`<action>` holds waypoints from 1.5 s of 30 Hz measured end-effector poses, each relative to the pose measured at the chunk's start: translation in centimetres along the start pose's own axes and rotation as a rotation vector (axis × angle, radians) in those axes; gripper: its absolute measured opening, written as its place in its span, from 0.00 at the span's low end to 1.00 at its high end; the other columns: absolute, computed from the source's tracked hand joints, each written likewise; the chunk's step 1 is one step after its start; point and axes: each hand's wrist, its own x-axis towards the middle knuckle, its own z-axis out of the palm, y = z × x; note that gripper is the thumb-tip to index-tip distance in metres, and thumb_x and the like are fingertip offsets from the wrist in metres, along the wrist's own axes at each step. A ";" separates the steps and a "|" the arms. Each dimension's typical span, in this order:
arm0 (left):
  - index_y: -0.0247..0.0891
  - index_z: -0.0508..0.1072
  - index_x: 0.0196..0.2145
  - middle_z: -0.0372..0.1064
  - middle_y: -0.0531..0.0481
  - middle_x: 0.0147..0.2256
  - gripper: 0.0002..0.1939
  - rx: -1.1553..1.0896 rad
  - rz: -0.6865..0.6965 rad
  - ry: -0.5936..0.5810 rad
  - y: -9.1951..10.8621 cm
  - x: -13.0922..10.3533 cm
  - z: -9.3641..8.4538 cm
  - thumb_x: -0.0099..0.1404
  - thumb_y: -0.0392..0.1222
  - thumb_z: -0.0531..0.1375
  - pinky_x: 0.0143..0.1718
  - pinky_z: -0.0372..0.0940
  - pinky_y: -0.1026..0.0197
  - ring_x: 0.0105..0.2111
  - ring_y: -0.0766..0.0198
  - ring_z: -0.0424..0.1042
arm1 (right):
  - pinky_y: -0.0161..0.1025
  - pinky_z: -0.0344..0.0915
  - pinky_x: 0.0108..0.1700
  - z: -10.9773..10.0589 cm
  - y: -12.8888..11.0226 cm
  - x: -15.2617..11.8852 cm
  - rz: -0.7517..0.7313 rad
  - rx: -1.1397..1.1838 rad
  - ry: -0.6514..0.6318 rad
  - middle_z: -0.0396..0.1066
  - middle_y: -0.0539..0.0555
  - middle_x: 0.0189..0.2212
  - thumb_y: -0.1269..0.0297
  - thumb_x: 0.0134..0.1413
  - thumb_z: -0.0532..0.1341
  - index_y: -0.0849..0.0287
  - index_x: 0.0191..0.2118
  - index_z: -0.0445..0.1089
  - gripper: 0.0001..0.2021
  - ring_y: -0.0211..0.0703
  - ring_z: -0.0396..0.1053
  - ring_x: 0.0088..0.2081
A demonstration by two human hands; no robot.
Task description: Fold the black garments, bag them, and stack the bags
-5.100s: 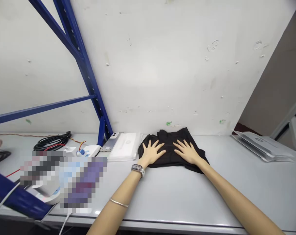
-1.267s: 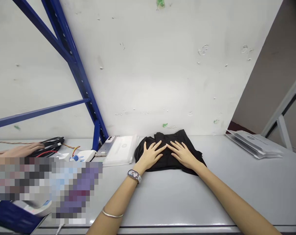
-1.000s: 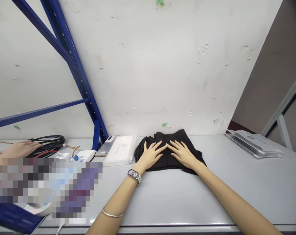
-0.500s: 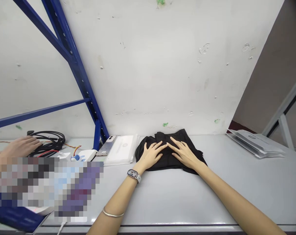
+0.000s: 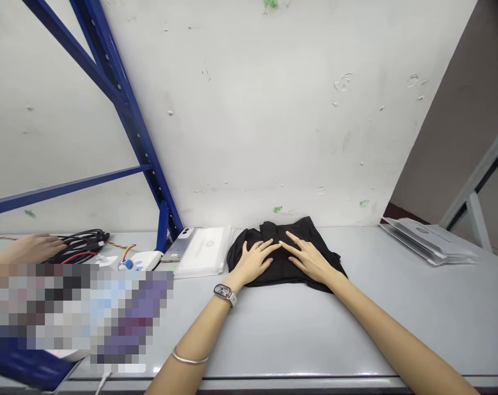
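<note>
A black cloth, perhaps a garment (image 5: pixel 292 277), lies bunched on the grey tabletop (image 5: pixel 298 334) against the wall. My left hand (image 5: pixel 255 263) rests flat on its left half, fingers spread. On the right half lies my right hand (image 5: pixel 312 260), also with spread fingers. The fingertips of both hands come close together near the middle of the cloth. Parts of the cloth under my palms are hidden. A watch (image 5: pixel 225 293) and a bangle (image 5: pixel 190 360) are on my left arm.
Left of the cloth lie a white packet (image 5: pixel 205 252) and a phone (image 5: pixel 177 247). Stacked plastic packets (image 5: pixel 432 241) lie at the right. Another person's hand (image 5: pixel 28 249) is by coiled black cables (image 5: pixel 82 241) at far left. A blue metal post (image 5: pixel 144 142) rises beside the wall.
My hands and the black cloth stay as they were. At far left, the other person's hand has shifted slightly and the cable coil has flattened.
</note>
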 end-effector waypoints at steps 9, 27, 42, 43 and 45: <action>0.62 0.52 0.61 0.47 0.56 0.65 0.25 -0.038 -0.010 -0.027 -0.1 -0.1 0.0 0.69 0.42 0.50 0.57 0.41 0.27 0.63 0.51 0.48 | 0.50 0.64 0.51 0.1 0.0 -0.1 0.039 0.024 -0.085 0.50 0.56 0.65 0.61 0.66 0.46 0.43 0.66 0.46 0.24 0.50 0.61 0.57; 0.45 0.68 0.53 0.66 0.51 0.55 0.17 -0.304 -0.037 0.418 1.4 -3.7 -7.9 0.70 0.45 0.48 0.61 0.53 0.51 0.57 0.61 0.62 | 0.46 0.64 0.47 0.2 0.1 -0.2 0.080 0.156 -0.090 0.67 0.55 0.50 0.60 0.65 0.46 0.44 0.66 0.45 0.25 0.47 0.66 0.48; 0.48 0.71 0.49 0.63 0.53 0.56 0.21 0.204 -0.500 0.456 -1.1 -20.2 -11.3 0.66 0.53 0.46 0.59 0.54 0.47 0.58 0.53 0.59 | 0.46 0.64 0.46 0.6 -0.1 -0.2 0.094 0.152 -0.067 0.67 0.56 0.51 0.59 0.66 0.44 0.48 0.63 0.54 0.21 0.48 0.66 0.49; 0.48 0.69 0.50 0.62 0.52 0.57 0.22 0.227 -0.565 0.478 -1.7 -22.0 -10.5 0.65 0.54 0.46 0.59 0.54 0.46 0.58 0.51 0.58 | 0.46 0.64 0.46 0.6 -0.1 -0.2 0.096 0.159 -0.064 0.67 0.56 0.51 0.59 0.66 0.44 0.48 0.63 0.55 0.21 0.48 0.66 0.49; 0.44 0.67 0.52 0.58 0.48 0.59 0.23 0.279 -0.680 0.513 -2.5 -25.1 -9.0 0.65 0.54 0.47 0.58 0.56 0.44 0.58 0.47 0.58 | 0.46 0.64 0.46 0.7 -0.1 -0.2 0.099 0.170 -0.060 0.67 0.56 0.50 0.59 0.66 0.45 0.48 0.62 0.55 0.21 0.48 0.66 0.48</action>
